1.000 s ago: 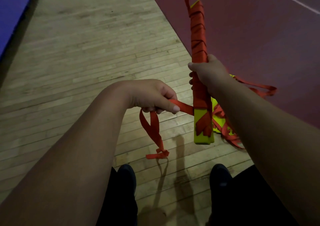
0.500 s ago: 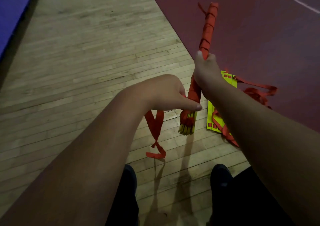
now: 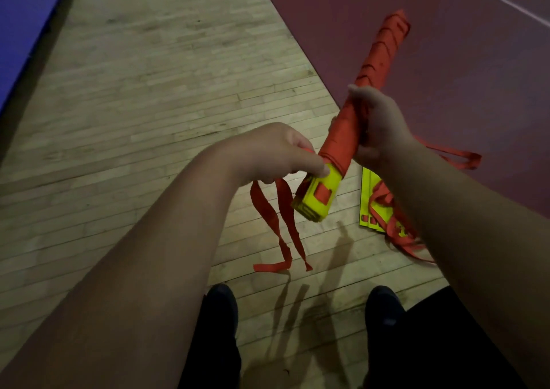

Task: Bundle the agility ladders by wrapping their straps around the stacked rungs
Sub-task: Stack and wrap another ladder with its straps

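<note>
Stack of yellow plastic ladder rungs wrapped in orange strap (image 3: 345,126) tilted in the air over the wooden plank floor (image 3: 148,91). Right hand (image 3: 384,126) grips its middle. Left hand (image 3: 268,153) pinches the strap at the bare yellow end, and the loose orange strap tails (image 3: 284,198) dangle. Second yellow ladder with orange straps (image 3: 366,198) lies on the floor.

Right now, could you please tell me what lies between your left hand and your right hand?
In the head view, only the strap-wrapped ladder bundle lies between the left hand, pinching the loose strap, and the right hand.
</note>
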`<state>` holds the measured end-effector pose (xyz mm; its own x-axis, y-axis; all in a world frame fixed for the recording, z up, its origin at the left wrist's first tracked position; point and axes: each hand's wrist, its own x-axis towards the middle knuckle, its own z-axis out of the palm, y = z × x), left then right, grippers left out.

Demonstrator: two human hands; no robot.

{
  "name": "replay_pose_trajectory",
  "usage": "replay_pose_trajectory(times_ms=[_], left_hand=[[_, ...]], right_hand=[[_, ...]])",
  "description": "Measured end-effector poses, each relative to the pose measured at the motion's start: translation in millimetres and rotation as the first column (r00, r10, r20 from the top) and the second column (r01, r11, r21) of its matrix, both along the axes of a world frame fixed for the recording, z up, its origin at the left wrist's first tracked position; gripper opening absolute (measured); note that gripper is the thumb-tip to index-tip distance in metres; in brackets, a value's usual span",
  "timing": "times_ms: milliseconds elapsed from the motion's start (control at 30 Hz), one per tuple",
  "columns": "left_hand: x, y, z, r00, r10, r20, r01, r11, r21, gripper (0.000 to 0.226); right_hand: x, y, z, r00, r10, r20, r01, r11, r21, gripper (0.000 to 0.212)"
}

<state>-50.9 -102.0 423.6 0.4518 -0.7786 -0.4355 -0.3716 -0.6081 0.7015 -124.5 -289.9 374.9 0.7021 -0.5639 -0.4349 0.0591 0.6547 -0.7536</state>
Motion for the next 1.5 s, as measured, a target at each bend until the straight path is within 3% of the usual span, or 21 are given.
replay_pose_trajectory(times_ms=[100,167,233,367,567,667,767,900,967,1067,1133,1200,1300,1433,1500], left_hand=[[11.1,4.5,-2.6,0.967,-0.012,-0.254,-0.021,0.992,-0.127,0.028],[14.2,5.2,-2.8,0.953,-0.029,-0.300,-0.025,0.984,-0.174,0.035],[15.2,5.5,-2.0,0.952,-0.033,-0.305,-0.022,0.984,-0.175,0.037],[16.2,3.3,-3.8,0.981,-0.009,-0.193,-0.003,0.998,-0.065,0.033],[6.3,-7.6,-13.9,0.982,-0.137,0.129,0.119,0.984,0.135,0.026],[-3.9,-15.7,-16.3,0.961,-0.208,0.183,0.161,0.957,0.243,0.045],[-17.0,-22.9,-22.5,0.965,-0.159,0.208,0.095,0.953,0.288,0.077],[-32.5,-29.1,-32.8,0.932,-0.158,0.326,0.064,0.958,0.280,0.062],[-25.6,-26.3,-30.2,0.967,-0.135,0.217,0.084,0.970,0.227,0.057],[-8.0,-15.3,-20.4,0.992,-0.101,-0.079,0.109,0.989,0.102,0.056],[-3.9,-8.6,-16.3,0.953,-0.141,-0.270,0.150,0.989,0.012,0.043],[-3.6,-4.2,-14.8,0.901,-0.188,-0.390,0.171,0.982,-0.080,0.026],[-2.1,-3.0,-15.8,0.867,-0.209,-0.452,0.152,0.975,-0.159,0.024],[7.1,-2.5,-14.2,0.899,-0.142,-0.414,0.094,0.986,-0.136,0.030],[10.9,-0.5,-15.1,0.927,-0.102,-0.362,0.075,0.993,-0.090,0.030]], right_hand=[[-4.7,3.3,7.5,0.950,0.027,0.312,-0.098,0.972,0.214,0.018],[-5.7,6.0,9.4,0.896,0.041,0.442,-0.177,0.947,0.270,0.015],[-3.6,5.4,8.2,0.877,0.039,0.480,-0.200,0.936,0.291,0.028],[1.8,2.4,3.3,0.940,0.065,0.335,-0.163,0.947,0.276,0.034],[7.9,6.9,-7.2,0.991,0.132,-0.020,-0.132,0.991,0.025,0.032],[11.4,8.9,-12.0,0.989,0.070,-0.131,-0.086,0.989,-0.120,0.036],[13.7,9.9,-14.8,0.982,0.013,-0.190,-0.054,0.977,-0.208,0.035],[12.6,11.3,-16.5,0.976,-0.011,-0.218,-0.048,0.964,-0.263,0.032],[10.6,10.8,-15.6,0.979,-0.015,-0.203,-0.041,0.963,-0.266,0.030],[5.0,11.7,-9.5,0.997,0.028,-0.076,-0.038,0.990,-0.133,0.032],[0.7,13.9,-2.9,0.996,0.086,0.034,-0.085,0.996,-0.034,0.017],[-3.2,16.2,3.1,0.983,0.139,0.122,-0.145,0.989,0.039,0.019],[-6.9,22.9,11.1,0.946,0.194,0.258,-0.246,0.951,0.187,0.024],[-4.1,28.5,9.8,0.930,0.269,0.250,-0.320,0.928,0.192,0.029],[-1.1,27.4,5.1,0.931,0.287,0.227,-0.333,0.920,0.207,0.014]])
